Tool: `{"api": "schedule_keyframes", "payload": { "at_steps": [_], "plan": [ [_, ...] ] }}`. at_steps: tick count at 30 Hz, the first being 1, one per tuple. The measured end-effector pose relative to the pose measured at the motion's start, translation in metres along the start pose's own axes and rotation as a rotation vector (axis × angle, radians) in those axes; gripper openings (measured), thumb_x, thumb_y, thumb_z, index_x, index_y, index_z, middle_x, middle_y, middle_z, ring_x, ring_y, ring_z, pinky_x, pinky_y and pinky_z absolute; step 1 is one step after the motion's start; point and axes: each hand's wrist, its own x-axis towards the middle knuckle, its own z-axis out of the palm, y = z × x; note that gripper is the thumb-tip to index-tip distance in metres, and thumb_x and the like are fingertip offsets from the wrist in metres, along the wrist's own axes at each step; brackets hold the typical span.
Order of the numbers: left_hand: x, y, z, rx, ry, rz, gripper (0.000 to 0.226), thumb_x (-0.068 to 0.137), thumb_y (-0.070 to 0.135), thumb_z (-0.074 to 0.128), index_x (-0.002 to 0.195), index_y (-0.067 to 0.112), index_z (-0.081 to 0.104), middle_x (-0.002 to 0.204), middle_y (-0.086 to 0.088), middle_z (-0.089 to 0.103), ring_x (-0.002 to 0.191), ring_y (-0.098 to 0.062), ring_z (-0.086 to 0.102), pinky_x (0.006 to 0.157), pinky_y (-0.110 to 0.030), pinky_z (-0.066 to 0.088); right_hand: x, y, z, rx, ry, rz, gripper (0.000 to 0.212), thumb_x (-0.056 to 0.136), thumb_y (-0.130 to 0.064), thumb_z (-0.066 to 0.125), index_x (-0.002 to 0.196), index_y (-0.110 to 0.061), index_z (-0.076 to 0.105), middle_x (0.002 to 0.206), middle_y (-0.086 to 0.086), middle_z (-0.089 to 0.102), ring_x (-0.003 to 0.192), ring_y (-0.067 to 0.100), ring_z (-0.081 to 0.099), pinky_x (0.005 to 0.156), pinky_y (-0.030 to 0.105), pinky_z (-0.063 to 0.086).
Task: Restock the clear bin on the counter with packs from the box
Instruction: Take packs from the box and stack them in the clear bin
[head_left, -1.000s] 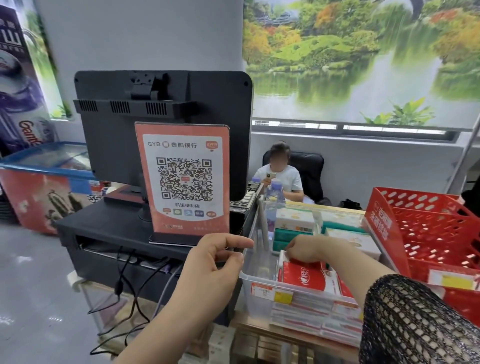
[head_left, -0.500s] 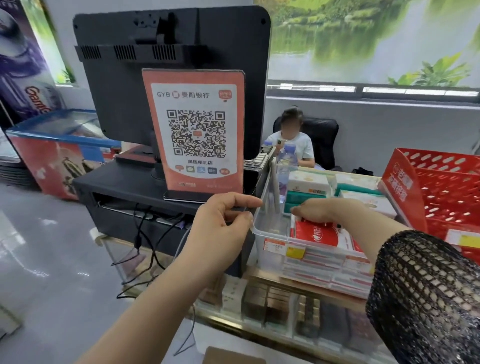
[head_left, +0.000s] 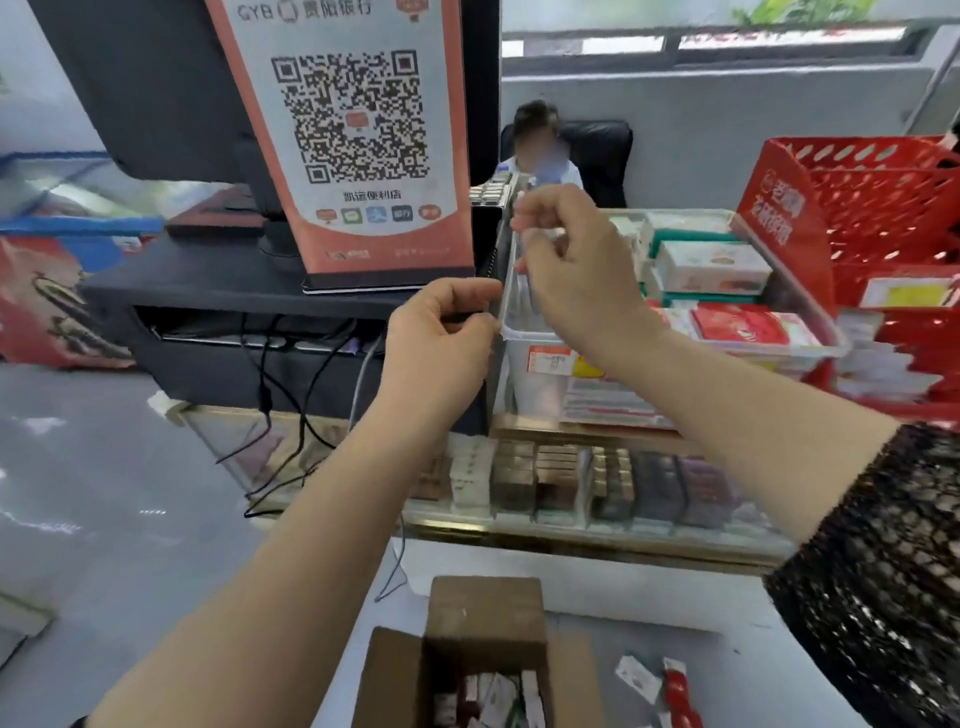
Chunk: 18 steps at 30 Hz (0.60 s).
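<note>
I see left hand (head_left: 441, 338) pinching the left rim of clear bin (head_left: 527, 389); right hand (head_left: 571, 260) curled over that end, can't tell if it holds anything. Open box (head_left: 483, 613) below bin.

Head-worn camera looks forward and down, close over the counter (head_left: 519, 535).

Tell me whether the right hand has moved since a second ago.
Yes. The right hand left the red pack and rose toward the bin's left wall.
</note>
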Motion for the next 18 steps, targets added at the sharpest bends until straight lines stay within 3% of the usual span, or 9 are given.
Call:
{"api": "schedule_keyframes", "payload": {
  "at_steps": [5, 8, 13, 16, 18],
  "plan": [
    [-0.016, -0.023, -0.008, -0.062, -0.025, 0.02, 0.026, 0.091, 0.004, 0.052, 0.098, 0.025, 0.064, 0.095, 0.001, 0.068, 0.087, -0.016, 0.069, 0.078, -0.031, 0.058, -0.058, -0.015, 0.013, 0.179, 0.061, 0.181, 0.018, 0.092, -0.008, 0.047, 0.105, -0.02, 0.051, 0.097, -0.004, 0.059, 0.089, 0.02, 0.062, 0.081, 0.043, 0.054],
    [-0.044, -0.051, -0.018, -0.015, -0.068, 0.031, 0.025, 0.092, 0.004, 0.052, 0.095, 0.025, 0.065, 0.092, 0.0, 0.07, 0.086, -0.014, 0.069, 0.073, -0.025, 0.057, -0.103, -0.011, 0.016, 0.206, 0.057, 0.197, 0.019, 0.092, -0.004, 0.048, 0.101, -0.02, 0.051, 0.092, -0.002, 0.059, 0.079, 0.015, 0.061, 0.072, 0.032, 0.053],
    [-0.093, -0.133, -0.028, 0.102, -0.155, -0.059, 0.027, 0.088, -0.001, 0.053, 0.084, 0.02, 0.07, 0.08, 0.0, 0.072, 0.08, -0.018, 0.068, 0.077, -0.038, 0.058, -0.188, 0.026, 0.031, 0.233, -0.118, 0.234, 0.026, 0.089, 0.003, 0.045, 0.089, -0.022, 0.055, 0.083, -0.001, 0.06, 0.066, 0.008, 0.056, 0.062, 0.024, 0.051],
    [-0.118, -0.195, -0.023, 0.153, -0.188, -0.176, 0.034, 0.086, -0.004, 0.051, 0.077, 0.024, 0.068, 0.073, 0.005, 0.07, 0.073, -0.009, 0.065, 0.074, -0.034, 0.056, -0.238, 0.067, 0.045, 0.184, -0.223, 0.352, 0.032, 0.091, 0.003, 0.044, 0.085, -0.025, 0.057, 0.081, -0.008, 0.061, 0.069, 0.003, 0.056, 0.064, 0.015, 0.044],
    [-0.137, -0.244, -0.018, 0.206, -0.236, -0.225, 0.034, 0.086, -0.004, 0.05, 0.077, 0.023, 0.068, 0.071, 0.006, 0.067, 0.07, -0.009, 0.061, 0.07, -0.033, 0.053, -0.273, 0.101, 0.054, 0.14, -0.276, 0.413, 0.034, 0.09, 0.004, 0.045, 0.082, -0.027, 0.058, 0.08, -0.011, 0.062, 0.07, 0.003, 0.058, 0.066, 0.016, 0.044]
  ]
}}
